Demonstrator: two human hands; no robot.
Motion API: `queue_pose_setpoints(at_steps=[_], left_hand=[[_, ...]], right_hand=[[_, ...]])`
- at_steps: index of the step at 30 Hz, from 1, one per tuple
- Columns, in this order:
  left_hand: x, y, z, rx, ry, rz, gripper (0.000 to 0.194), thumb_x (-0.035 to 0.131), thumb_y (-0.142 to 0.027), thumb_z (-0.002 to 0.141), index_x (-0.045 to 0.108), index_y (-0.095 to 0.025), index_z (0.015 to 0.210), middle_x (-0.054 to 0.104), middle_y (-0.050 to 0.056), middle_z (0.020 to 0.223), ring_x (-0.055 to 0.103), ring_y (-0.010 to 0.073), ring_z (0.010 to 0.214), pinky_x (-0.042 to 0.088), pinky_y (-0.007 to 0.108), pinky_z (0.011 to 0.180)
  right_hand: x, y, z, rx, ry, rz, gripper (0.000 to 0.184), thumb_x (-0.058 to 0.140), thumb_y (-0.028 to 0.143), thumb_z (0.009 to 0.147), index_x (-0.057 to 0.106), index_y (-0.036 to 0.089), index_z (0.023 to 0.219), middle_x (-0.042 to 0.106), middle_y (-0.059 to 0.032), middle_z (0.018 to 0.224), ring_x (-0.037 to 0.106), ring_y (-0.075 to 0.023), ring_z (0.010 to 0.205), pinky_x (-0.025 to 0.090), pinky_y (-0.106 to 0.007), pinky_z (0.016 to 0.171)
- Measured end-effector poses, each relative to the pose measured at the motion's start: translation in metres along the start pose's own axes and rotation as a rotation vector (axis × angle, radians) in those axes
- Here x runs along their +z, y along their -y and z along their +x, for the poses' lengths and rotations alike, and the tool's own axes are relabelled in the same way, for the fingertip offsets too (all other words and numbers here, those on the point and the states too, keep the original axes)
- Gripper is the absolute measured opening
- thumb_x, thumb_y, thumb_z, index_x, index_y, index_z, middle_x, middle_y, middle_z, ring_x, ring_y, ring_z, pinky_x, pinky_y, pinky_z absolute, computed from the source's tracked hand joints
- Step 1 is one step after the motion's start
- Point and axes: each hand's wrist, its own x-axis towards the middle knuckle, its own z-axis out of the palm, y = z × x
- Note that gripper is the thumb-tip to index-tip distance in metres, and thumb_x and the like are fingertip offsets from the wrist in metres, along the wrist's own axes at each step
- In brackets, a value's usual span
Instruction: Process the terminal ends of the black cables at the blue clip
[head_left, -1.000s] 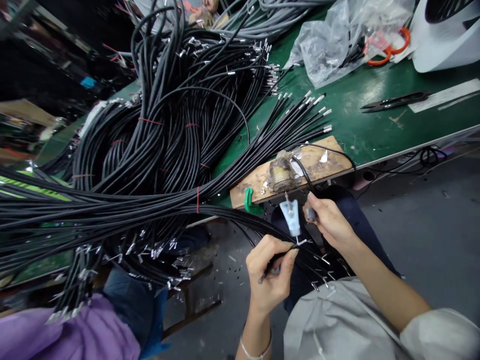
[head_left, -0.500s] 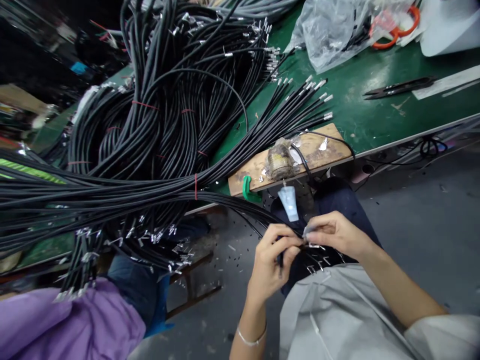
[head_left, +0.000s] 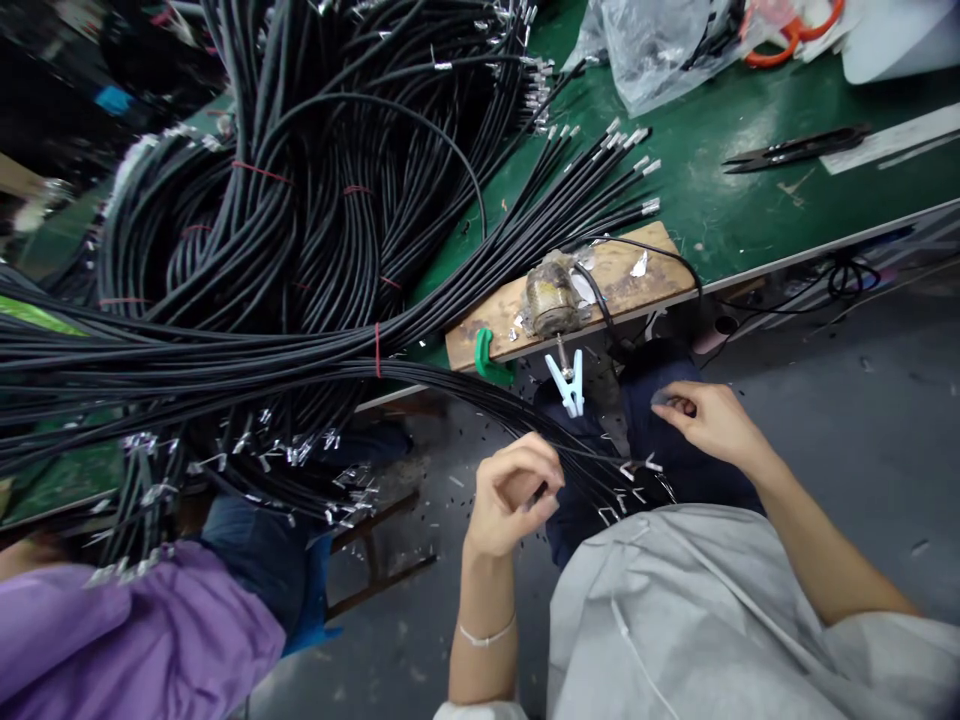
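My left hand (head_left: 517,495) is raised just left of the cable ends over my lap, its fingers loosely curled and the thumb a little apart, with nothing visible in it. Held to the right of them, my right hand (head_left: 705,420) pinches thumb and fingers together. A small greyish, see-through piece (head_left: 663,400) shows at its fingertips; its kind is unclear. Between and below the hands lies a bundle of black cables (head_left: 577,450) with stripped, silvery ends. A light blue clothespin (head_left: 568,385) sits on the metal shaft of a tape-wrapped, motor-like part (head_left: 551,295).
That part rests on a wooden board (head_left: 652,270) with a green clamp (head_left: 487,358) at the table edge. Tied black cables (head_left: 330,210) heap on the green table (head_left: 720,210). Snips (head_left: 795,148), orange-handled scissors (head_left: 787,40) and a plastic bag (head_left: 652,50) lie right. A purple-clothed person (head_left: 180,640) sits left.
My hands have come apart: the left moved left and the right moved right and up, both off the cable ends. The clothespin has turned and now shows its spread legs. The view shifted slightly.
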Motion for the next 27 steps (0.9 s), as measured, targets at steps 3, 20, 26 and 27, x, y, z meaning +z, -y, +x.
queue_pose_setpoints(at_steps=[3,20,26,27], left_hand=[[0.013,0.005,0.005,-0.068,-0.102,0.171,0.003,0.073,-0.018,0.074,0.071,-0.016,0.077,0.063,0.005,0.074,0.060,0.0131,0.067,0.050,0.022,0.058],[0.039,0.005,0.000,-0.146,-0.240,0.491,0.007,0.068,-0.018,0.081,0.072,-0.015,0.084,0.065,0.004,0.075,0.065,0.0137,0.064,0.056,0.024,0.059],[0.051,0.006,-0.005,-0.148,-0.311,0.614,0.005,0.067,-0.019,0.081,0.069,-0.016,0.083,0.060,0.001,0.069,0.063,0.0117,0.056,0.054,0.021,0.053],[0.053,0.006,-0.006,-0.147,-0.321,0.645,0.005,0.066,-0.019,0.081,0.069,-0.016,0.084,0.059,0.001,0.068,0.063,0.0119,0.057,0.054,0.021,0.053]], right_hand=[[0.001,0.031,-0.008,-0.136,-0.324,0.054,0.009,0.063,0.025,0.083,0.067,0.017,0.080,0.064,-0.0032,0.071,0.055,-0.0162,0.063,0.043,-0.031,0.062],[0.026,0.090,-0.018,-0.387,-0.094,0.494,0.002,0.069,0.016,0.080,0.066,0.017,0.080,0.062,-0.0026,0.072,0.054,-0.0149,0.068,0.044,-0.029,0.061],[0.033,0.095,-0.019,-0.394,-0.223,0.440,0.014,0.062,0.012,0.083,0.061,0.019,0.070,0.057,-0.0012,0.065,0.049,-0.0156,0.064,0.041,-0.033,0.064],[0.037,0.095,-0.020,-0.391,-0.280,0.431,0.015,0.061,0.011,0.082,0.061,0.019,0.069,0.055,-0.0010,0.064,0.047,-0.0159,0.063,0.041,-0.033,0.064]])
